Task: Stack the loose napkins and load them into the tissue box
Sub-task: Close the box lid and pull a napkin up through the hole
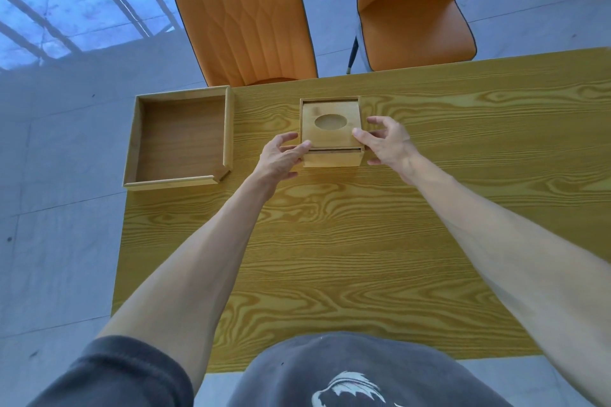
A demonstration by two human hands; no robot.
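Grip, left hand (281, 158): fingers spread, tips touching the near-left corner of the tissue box (332, 132); resting against the wood, not clamped round it.
Grip, right hand (385, 140): fingers apart, thumb tip on the near-right edge of the sliding lid (330, 124), other fingers curled beside the box's right wall. Whether they press the wall or only hover is hard to tell from this angle.
Near ground: grey sleeve (125, 370) pushed up on the left forearm, both forearms bare over the yellow wood-grain table (330, 258).
Box: bamboo, upright, toward the far edge of the table between the two hands; lid with oval opening (330, 121) seated in its grooves, a thin dark slot showing at the near end.
Tray (180, 139): shallow wooden tray left of the box, apart from it, overhanging the table's left edge; nothing in it.
Napkins: none in sight, neither on the table nor in the tray, and none poking through the oval.
Far ground: two orange chairs (244, 13), pale tiled floor (49, 175).
Step, as judged: handling the lid, opening or closing.
Risk: uneven push from one thumb could skew the lid and jam it in the grooves; a hard shove could slide the light box toward the far edge; a careless elbow could tip the overhanging tray.
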